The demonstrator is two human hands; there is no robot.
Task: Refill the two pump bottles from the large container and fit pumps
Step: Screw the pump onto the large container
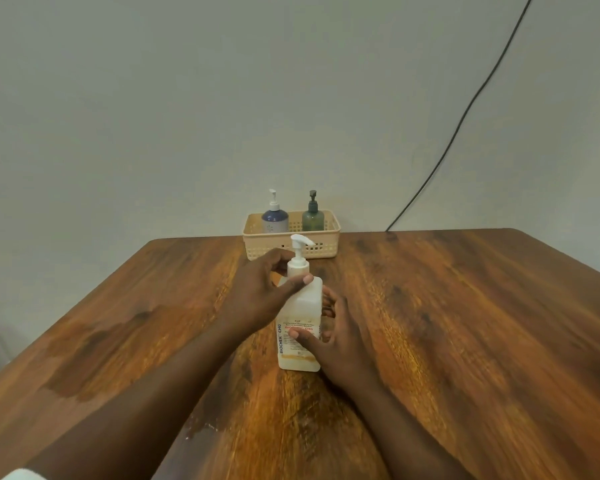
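Large container (299,327) stands upright mid-surface (465,323), left hand (257,292) fingers pinching its pump collar (298,268), right hand (340,337) fingers wrapped round the labelled body; judged heavy, smooth plastic, slip-prone, best held low on the body.

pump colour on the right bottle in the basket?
Dark grey-green pump on the green bottle; head view, the only one.
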